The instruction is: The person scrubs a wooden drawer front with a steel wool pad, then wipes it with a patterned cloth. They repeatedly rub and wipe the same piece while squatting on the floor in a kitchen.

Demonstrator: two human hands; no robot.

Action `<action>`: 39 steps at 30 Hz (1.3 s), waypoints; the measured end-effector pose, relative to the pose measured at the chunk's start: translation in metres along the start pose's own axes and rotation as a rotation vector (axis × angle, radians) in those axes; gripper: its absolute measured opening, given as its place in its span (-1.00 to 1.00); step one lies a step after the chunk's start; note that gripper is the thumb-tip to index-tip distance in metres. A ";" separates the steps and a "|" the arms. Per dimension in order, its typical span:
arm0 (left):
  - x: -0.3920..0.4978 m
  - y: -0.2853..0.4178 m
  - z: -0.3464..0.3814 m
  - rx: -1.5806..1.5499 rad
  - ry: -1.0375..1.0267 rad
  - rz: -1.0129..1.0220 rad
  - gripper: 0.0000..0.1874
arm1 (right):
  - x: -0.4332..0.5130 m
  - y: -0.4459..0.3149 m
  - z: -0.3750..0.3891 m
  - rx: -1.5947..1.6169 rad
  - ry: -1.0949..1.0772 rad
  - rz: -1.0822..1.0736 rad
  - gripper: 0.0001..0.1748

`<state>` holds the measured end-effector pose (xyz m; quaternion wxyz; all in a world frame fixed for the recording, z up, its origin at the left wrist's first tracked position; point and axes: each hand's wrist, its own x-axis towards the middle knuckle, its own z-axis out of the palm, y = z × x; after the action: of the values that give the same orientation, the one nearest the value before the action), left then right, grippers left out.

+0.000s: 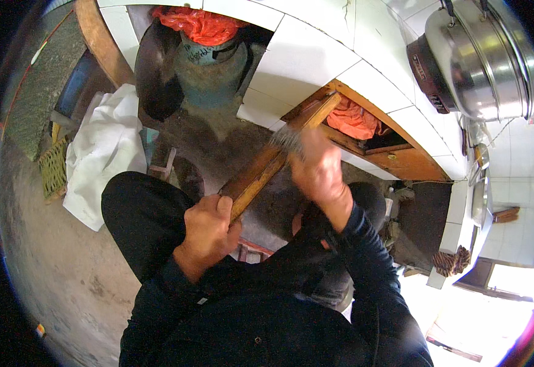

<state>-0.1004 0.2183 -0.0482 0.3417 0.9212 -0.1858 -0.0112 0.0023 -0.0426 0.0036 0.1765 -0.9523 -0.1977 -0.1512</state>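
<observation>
A long wooden frame piece (267,172), perhaps a drawer or board with a raised edge, slants from lower left to upper right before me. My left hand (209,227) grips its near end, thumb on top. Over its upper half is my right hand (319,172), blurred, with its fingers curled round a brush-like tool with bristles or thin wires (287,137). The tool touches or lies just above the wood; blur hides which. Its exact kind cannot be told.
A gas cylinder (212,78) with a red plastic bag stands under the tiled counter (303,55). A wooden cabinet opening (386,160) holds another red bag. White cloth (106,151) lies at left. A steel steamer pot (482,64) is at upper right.
</observation>
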 end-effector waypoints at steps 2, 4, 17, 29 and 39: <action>0.000 -0.001 0.000 -0.006 0.011 0.017 -0.60 | 0.005 0.005 0.005 0.001 0.086 0.111 -0.56; 0.001 -0.002 -0.001 -0.003 0.023 0.029 -0.59 | 0.003 0.003 0.007 0.042 0.105 0.049 -0.57; 0.004 0.002 -0.004 0.025 -0.005 0.000 -0.58 | -0.069 -0.055 -0.008 0.555 -0.139 -0.015 -0.34; 0.004 0.000 -0.007 -0.008 -0.025 -0.016 -0.56 | -0.004 0.013 -0.040 0.108 0.013 0.074 -0.42; 0.006 0.003 -0.008 0.005 -0.020 -0.006 -0.60 | 0.021 -0.001 -0.053 -0.003 -0.292 -0.116 -0.34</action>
<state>-0.0949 0.2192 -0.0393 0.3375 0.9224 -0.1867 -0.0208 0.0083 -0.0563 0.0587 0.1352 -0.9514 -0.2757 -0.0214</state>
